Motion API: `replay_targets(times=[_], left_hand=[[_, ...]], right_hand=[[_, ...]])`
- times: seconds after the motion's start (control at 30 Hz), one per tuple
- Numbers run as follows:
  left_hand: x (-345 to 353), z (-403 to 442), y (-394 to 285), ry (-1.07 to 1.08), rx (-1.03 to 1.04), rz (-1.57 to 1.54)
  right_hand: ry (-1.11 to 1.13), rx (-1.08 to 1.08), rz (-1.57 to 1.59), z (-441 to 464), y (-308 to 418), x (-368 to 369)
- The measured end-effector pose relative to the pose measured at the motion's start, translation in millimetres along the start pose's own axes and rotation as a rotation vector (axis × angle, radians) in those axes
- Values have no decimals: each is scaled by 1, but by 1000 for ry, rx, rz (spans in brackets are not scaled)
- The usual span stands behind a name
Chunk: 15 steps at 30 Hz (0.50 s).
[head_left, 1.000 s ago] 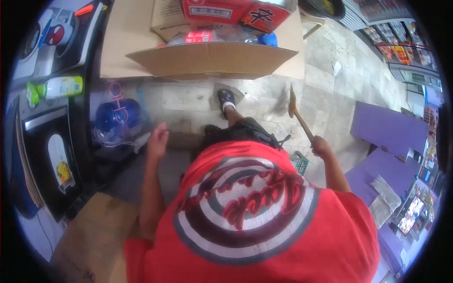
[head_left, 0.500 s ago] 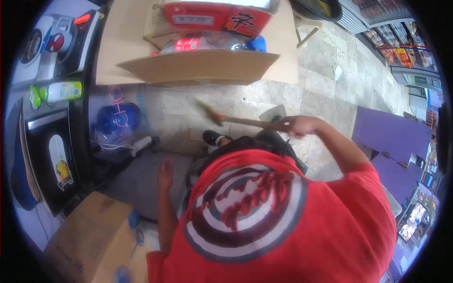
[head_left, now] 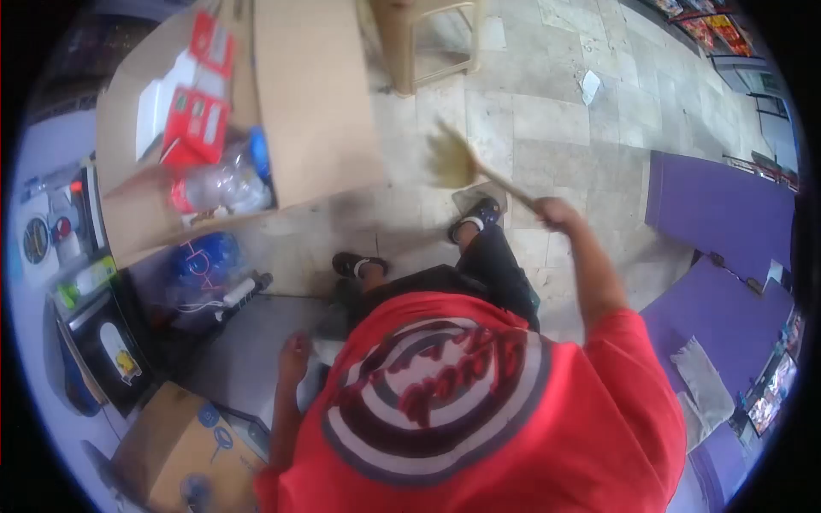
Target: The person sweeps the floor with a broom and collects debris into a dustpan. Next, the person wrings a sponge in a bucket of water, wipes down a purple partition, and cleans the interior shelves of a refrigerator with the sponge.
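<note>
My right hand [head_left: 556,214] is closed around the wooden handle of a short broom [head_left: 453,162]. Its fan-shaped, yellowish-green head points away from me, above the tiled floor, to the right of the large cardboard box [head_left: 321,103]. Low at my left side hangs my left hand [head_left: 295,355], beside the grey surface; its fingers are too small and blurred to make out. Inside the box lie a clear plastic bottle [head_left: 214,188] with a blue cap and red-and-white packaging [head_left: 201,120].
A beige plastic stool [head_left: 410,51] stands beyond the box. Purple panels [head_left: 718,205] line the right, with a grey cloth [head_left: 701,385] on one. A blue water jug [head_left: 205,261] and a power strip [head_left: 244,291] are at left. Another cardboard box [head_left: 188,453] sits lower left.
My view has turned to the right, so the large box appears further left. The broom's head has swung outward and right, and now shows its fan side. My feet show more fully.
</note>
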<state>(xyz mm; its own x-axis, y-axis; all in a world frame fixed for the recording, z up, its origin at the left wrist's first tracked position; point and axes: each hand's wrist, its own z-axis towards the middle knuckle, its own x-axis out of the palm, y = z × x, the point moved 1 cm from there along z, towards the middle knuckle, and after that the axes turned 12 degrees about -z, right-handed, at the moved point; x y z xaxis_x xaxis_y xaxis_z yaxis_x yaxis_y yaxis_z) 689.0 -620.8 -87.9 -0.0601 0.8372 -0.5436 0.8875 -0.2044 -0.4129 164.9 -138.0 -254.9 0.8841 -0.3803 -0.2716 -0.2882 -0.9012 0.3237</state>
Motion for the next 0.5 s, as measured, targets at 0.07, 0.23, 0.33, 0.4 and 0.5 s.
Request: replay_targets(times=[0.07,0.23,0.33,0.4,0.5], left_hand=[[27,11,-66,56,67,38],[72,13,-231,199,223,173],[75,5,-307,210,318,217],[76,1,-348,192,420,188],[80,5,-386,221,472,276]], right_hand=[[-72,133,74,-9,-31,-86],[-312,46,62,-45,-66,-186],[-394,1,-220,-115,-64,-162],[-529,-230,-400,-127,-113,-109],[26,-27,29,-169,-80,-63]])
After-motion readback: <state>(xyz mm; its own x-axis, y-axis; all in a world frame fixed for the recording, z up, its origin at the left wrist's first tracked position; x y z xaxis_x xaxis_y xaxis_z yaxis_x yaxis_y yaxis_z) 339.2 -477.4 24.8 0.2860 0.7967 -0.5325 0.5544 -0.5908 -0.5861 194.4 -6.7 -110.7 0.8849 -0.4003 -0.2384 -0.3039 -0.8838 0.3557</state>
